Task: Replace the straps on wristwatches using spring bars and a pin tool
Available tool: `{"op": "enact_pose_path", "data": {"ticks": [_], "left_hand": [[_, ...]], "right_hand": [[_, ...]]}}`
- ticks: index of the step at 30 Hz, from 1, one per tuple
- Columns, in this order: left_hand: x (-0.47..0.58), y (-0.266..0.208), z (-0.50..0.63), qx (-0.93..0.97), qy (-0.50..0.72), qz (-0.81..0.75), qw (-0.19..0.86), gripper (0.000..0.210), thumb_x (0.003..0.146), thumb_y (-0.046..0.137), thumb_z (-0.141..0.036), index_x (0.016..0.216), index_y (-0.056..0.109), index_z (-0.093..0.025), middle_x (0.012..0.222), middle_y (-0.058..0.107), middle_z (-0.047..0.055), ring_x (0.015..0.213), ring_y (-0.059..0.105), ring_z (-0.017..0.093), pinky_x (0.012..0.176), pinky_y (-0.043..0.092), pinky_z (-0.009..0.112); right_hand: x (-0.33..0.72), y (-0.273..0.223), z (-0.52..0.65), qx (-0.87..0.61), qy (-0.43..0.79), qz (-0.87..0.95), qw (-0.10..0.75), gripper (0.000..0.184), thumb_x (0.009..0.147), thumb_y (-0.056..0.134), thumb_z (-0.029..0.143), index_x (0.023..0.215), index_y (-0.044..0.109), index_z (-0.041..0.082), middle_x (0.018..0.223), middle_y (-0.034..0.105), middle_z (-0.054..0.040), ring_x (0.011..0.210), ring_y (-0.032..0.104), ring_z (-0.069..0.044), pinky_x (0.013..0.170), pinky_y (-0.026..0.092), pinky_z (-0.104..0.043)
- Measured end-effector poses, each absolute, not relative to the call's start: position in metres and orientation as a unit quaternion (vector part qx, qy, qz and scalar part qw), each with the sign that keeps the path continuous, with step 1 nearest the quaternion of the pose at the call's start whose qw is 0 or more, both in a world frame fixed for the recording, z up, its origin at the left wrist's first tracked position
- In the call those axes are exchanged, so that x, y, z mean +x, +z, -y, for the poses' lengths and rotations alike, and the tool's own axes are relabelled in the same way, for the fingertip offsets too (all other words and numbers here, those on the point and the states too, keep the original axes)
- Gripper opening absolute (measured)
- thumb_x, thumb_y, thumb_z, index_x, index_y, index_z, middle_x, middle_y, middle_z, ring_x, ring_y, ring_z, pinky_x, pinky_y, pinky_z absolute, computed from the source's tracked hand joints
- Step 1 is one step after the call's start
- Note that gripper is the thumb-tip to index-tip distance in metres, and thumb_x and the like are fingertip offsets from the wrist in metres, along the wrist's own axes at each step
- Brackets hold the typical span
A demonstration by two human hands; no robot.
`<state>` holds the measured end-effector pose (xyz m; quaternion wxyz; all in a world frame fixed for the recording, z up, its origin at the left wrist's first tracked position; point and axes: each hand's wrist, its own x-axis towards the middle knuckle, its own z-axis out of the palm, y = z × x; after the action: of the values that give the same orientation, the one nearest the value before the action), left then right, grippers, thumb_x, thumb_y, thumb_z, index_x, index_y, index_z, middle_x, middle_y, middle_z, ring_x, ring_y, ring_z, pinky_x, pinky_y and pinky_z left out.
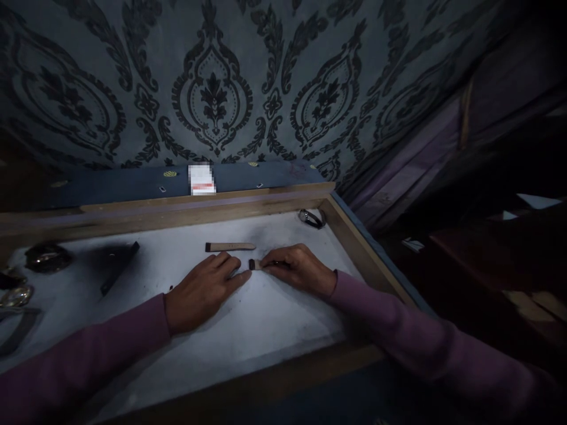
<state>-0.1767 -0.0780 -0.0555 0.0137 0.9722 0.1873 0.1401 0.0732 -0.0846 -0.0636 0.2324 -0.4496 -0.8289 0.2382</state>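
My right hand (301, 267) is closed in a pinch on a short watch strap (256, 265), whose dark end points left and whose light underside shows. A thin dark shape by the right fingertips is too small to make out. Beside the strap is my left hand (204, 292), fingers curled under and thumb tip close to the dark strap end. Whatever the left fingers hold, if anything, is hidden. Just beyond both hands, a longer watch strap piece (230, 247) lies flat, tan side up with a dark left end. A wristwatch (312, 218) rests in the far right corner.
A wooden-rimmed tray table (372, 254) with a white base surrounds the work. On its left lie a dark strap (119, 268), a dark round object (48, 257) and a shiny watch (16, 295). A small white packet (202, 179) sits on the blue back ledge below patterned wallpaper.
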Motion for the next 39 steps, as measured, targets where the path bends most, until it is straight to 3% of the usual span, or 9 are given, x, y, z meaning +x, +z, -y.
{"op": "enact_pose_path", "data": {"ticks": [6,11,17,23,39], "left_hand": [[-0.177,-0.052,0.077,0.969,0.151,-0.193,0.03,0.029,0.097,0.035,-0.008,0.117,0.056,-0.014,0.1,0.059,0.012,0.087,0.054,0.024,0.069,0.052,0.037],[-0.174,-0.046,0.072,0.945,0.171,-0.24,0.14,0.023,0.096,0.041,-0.01,0.112,0.056,-0.016,0.103,0.063,0.009,0.094,0.057,0.024,0.077,0.054,0.038],[-0.166,-0.055,0.062,0.933,0.163,-0.279,0.156,0.034,0.091,0.052,-0.013,0.125,0.05,-0.018,0.117,0.063,0.01,0.105,0.059,0.025,0.084,0.054,0.04],[-0.161,-0.056,0.057,0.923,0.157,-0.296,0.187,0.036,0.088,0.056,-0.013,0.123,0.053,-0.018,0.107,0.065,0.007,0.098,0.062,0.023,0.081,0.053,0.036],[-0.154,-0.054,0.058,0.914,0.171,-0.317,0.185,0.021,0.087,0.058,-0.011,0.106,0.059,-0.019,0.092,0.065,0.002,0.085,0.063,0.019,0.073,0.05,0.03]], "right_hand": [[0.073,-0.061,0.085,-0.447,0.251,0.827,0.228,0.011,0.085,0.066,0.015,0.091,0.075,0.017,0.08,0.077,-0.0041,0.068,0.07,-0.015,0.063,0.047,-0.022],[0.074,-0.059,0.084,-0.45,0.248,0.831,0.214,0.011,0.084,0.066,0.017,0.093,0.073,0.015,0.072,0.073,-0.0025,0.061,0.065,-0.013,0.059,0.044,-0.021],[0.073,-0.057,0.083,-0.469,0.215,0.838,0.178,0.021,0.084,0.067,0.02,0.105,0.068,0.016,0.069,0.071,-0.0002,0.056,0.063,-0.012,0.056,0.042,-0.021],[0.074,-0.058,0.083,-0.436,0.159,0.872,0.158,0.016,0.09,0.061,0.021,0.103,0.07,0.016,0.088,0.077,-0.0078,0.076,0.072,-0.019,0.066,0.047,-0.025],[0.075,-0.06,0.083,-0.427,0.154,0.879,0.145,0.017,0.093,0.055,0.021,0.104,0.068,0.015,0.085,0.076,-0.0075,0.075,0.07,-0.018,0.065,0.045,-0.025]]}}
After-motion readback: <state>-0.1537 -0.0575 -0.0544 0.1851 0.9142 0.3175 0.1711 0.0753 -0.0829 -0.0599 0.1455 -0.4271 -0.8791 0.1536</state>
